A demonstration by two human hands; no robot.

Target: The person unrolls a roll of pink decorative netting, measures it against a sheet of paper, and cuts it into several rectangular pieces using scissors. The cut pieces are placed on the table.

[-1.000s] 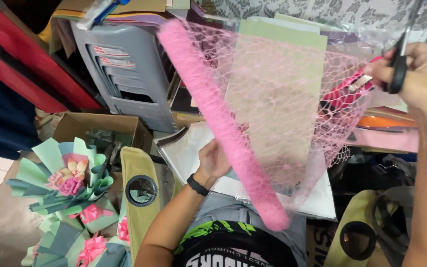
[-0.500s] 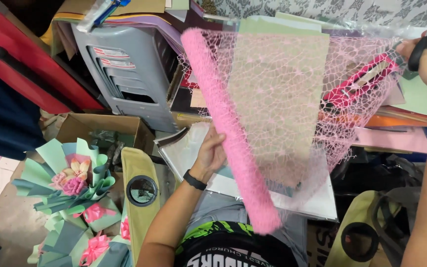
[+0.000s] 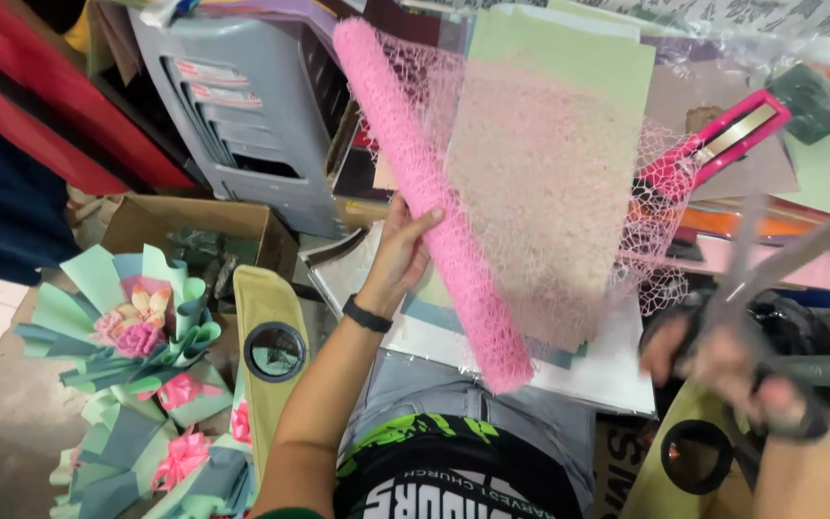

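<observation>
Head cam: my left hand (image 3: 401, 255) is wrapped around the pink mesh roll (image 3: 429, 192), held tilted over the lap with a sheet of netting (image 3: 549, 192) unrolled to its right. My right hand (image 3: 732, 370) is blurred low right, fingers through the handles of grey scissors (image 3: 785, 259), blades pointing up toward the netting's lower edge. Paper bouquets (image 3: 132, 332) lie on the floor to the left.

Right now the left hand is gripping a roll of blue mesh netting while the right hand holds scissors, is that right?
Not quite: the roll of mesh netting is pink, not blue. The head view shows the left hand gripping it, with a sheet unrolled to the right. The right hand, blurred, does hold scissors.
</observation>
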